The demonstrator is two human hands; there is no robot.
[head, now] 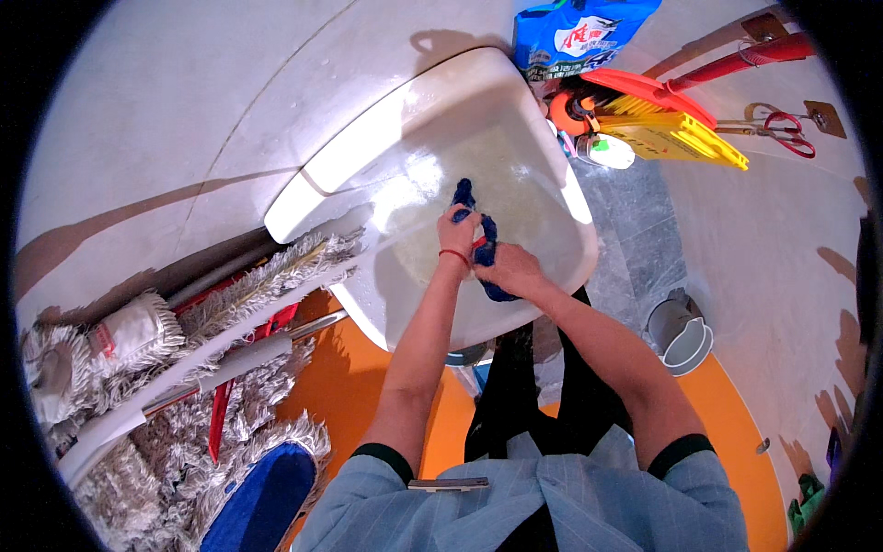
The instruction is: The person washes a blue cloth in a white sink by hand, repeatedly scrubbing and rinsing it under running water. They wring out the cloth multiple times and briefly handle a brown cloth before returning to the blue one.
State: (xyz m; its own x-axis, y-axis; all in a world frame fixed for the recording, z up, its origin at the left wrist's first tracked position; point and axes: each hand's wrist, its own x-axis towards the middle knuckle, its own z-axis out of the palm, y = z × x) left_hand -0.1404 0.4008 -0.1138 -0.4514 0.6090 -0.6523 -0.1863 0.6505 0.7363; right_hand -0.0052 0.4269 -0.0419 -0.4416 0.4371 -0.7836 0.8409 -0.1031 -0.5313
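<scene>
A dark blue wet cloth (490, 231) is bunched up between my two hands above a white sink basin (579, 265). My left hand (459, 231) grips its upper part, and a short end sticks out beyond the fingers. Lower and to the right, my right hand (514, 269) clasps the other part, with some cloth hanging below the palm. A red cord bracelet (455, 257) circles my left wrist. Cloudy water (483, 155) seems to lie in the basin beneath the hands; its depth is hard to judge.
Mop heads with grey-white strands (241, 407) and poles crowd the left. At upper right stand a blue detergent bag (579, 38), a red dustpan (662, 93), a yellow plastic scoop (679, 138) and an orange bottle (571, 114). Red-handled scissors (786, 134) hang on the wall. A grey bin (672, 331) stands right.
</scene>
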